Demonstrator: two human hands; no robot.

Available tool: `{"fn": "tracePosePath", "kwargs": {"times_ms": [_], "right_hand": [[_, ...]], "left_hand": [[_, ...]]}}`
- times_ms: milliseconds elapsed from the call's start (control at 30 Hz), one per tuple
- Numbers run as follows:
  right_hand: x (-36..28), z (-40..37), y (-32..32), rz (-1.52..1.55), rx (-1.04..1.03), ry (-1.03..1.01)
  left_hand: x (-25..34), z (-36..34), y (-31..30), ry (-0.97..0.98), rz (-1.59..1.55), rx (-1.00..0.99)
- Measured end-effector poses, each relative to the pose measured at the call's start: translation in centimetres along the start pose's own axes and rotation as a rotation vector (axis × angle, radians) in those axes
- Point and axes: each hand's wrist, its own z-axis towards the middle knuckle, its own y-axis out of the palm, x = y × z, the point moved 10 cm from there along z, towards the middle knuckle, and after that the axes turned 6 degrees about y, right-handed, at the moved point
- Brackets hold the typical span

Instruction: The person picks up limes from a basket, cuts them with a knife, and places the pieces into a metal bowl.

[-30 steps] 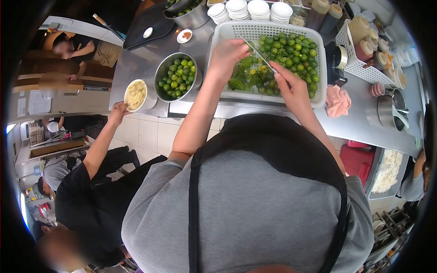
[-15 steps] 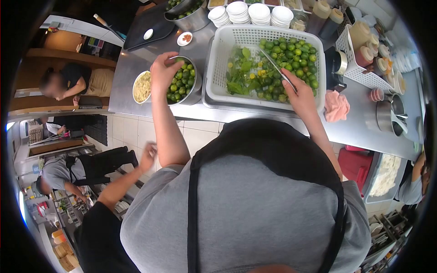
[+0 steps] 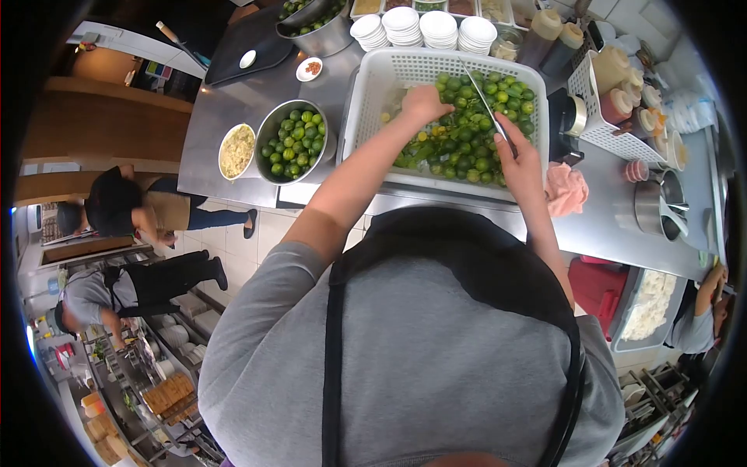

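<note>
On the steel table, the metal bowl of small limes sat at the far left, well apart from both hands. Just beside it stood the white basket. I had the left hand down inside it, knuckles up, fingers curled onto the heap. Whether they had closed on a fruit I could not tell, since the back of the hand hid them. The limes in the basket lay mixed with leaves, under and to the right of that hand, touching it. Further right, the knife hung over the pile, its blade slanting away from me. Its handle was gripped tight in the right hand, at the basket's near right corner. By my judgement, doing this well meant lifting one lime clear of the leaves, holding it by its sides with fingertips tucked back, and pointing the blade tip away from the left wrist. A pink cloth lay just beside the right hand.
</note>
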Motion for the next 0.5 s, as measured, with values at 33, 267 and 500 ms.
{"fn": "tracePosePath", "kwargs": {"times_ms": [33, 267, 500], "right_hand": [[-0.2, 0.0, -0.1, 0.015, 0.015, -0.026], [-0.7, -0.6, 0.5, 0.059, -0.069, 0.094], [-3.2, -1.5, 3.5, 0.283, -0.179, 0.030]], "left_hand": [[-0.2, 0.3, 0.2, 0.001, 0.001, 0.000], [-2.4, -3.3, -2.4, -0.026, -0.886, -0.022], [-2.0, -9.8, -9.0, 0.232, -1.524, 0.261]]}}
